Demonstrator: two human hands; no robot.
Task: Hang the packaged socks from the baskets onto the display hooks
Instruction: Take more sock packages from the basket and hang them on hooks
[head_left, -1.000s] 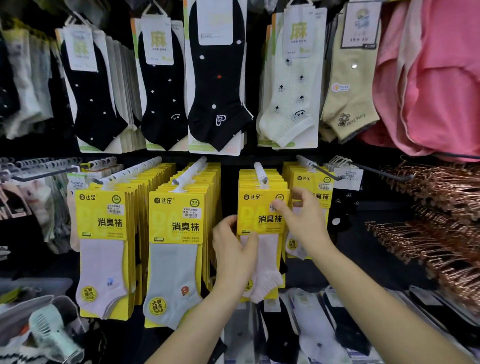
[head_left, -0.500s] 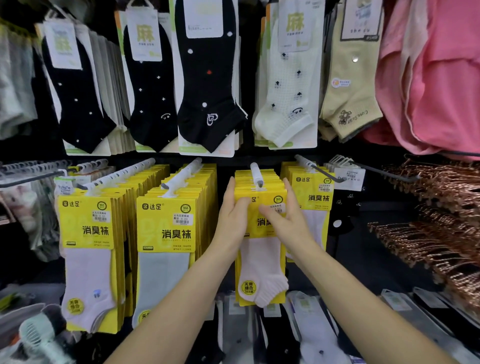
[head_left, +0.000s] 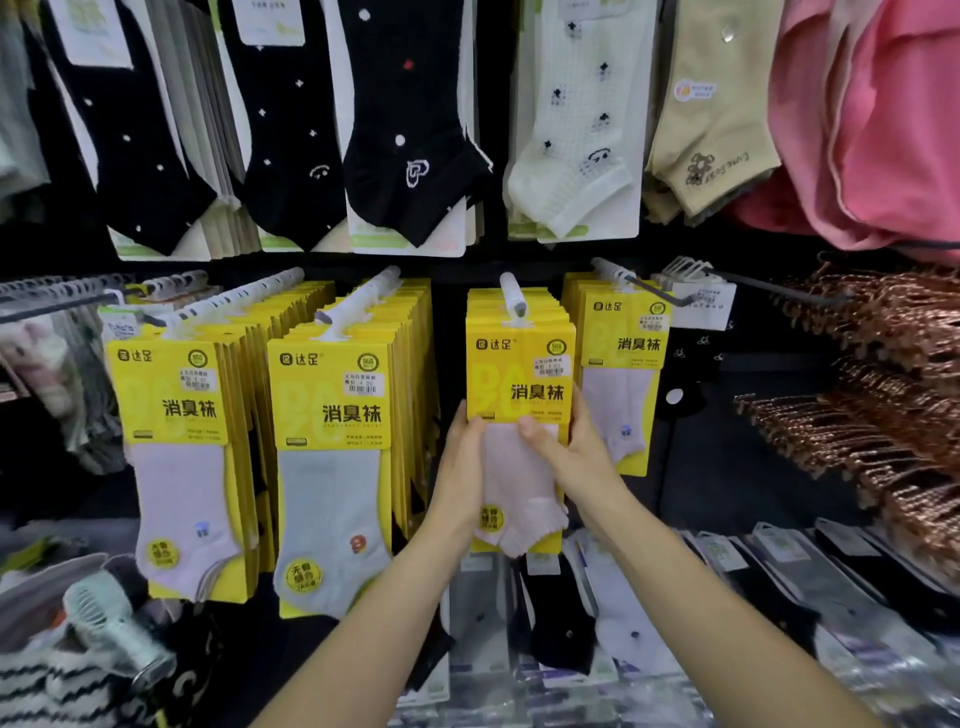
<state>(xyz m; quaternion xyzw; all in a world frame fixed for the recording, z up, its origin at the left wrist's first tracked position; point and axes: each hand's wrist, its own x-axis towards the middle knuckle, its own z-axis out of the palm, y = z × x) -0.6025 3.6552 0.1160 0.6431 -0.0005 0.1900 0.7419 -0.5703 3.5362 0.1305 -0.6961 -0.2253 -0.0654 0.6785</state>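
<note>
The view sits closer and lower on the display wall than half a second ago, so the upper row of black, white and beige socks (head_left: 415, 156) is now cut off above its header labels. The pink garments (head_left: 883, 130) at the upper right run out of the frame, as do the copper hangers (head_left: 883, 389) at the right. Three other stacks of yellow packs (head_left: 332, 415) hang across the middle, much as before. The front pack (head_left: 519, 374) hangs just right of centre, its white tab on the hook (head_left: 511, 299), at the head of its own stack. Both hands have slid down it: earlier they were up on the yellow header near the hook, and now they are on the pale sock below the header. The left hand (head_left: 460, 467) grips the pack's left edge with its back to the camera and its fingertips hidden behind the card. The right hand (head_left: 582, 457) clamps the right edge, thumb (head_left: 532, 430) pressed on the sock's front, the fingers out of sight behind. Below the arms, the flat sock packs (head_left: 779, 597) at the lower right are blurred, and their printing cannot be read. A pale handheld fan (head_left: 109, 623) lies at the lower left, partly cut off.
</note>
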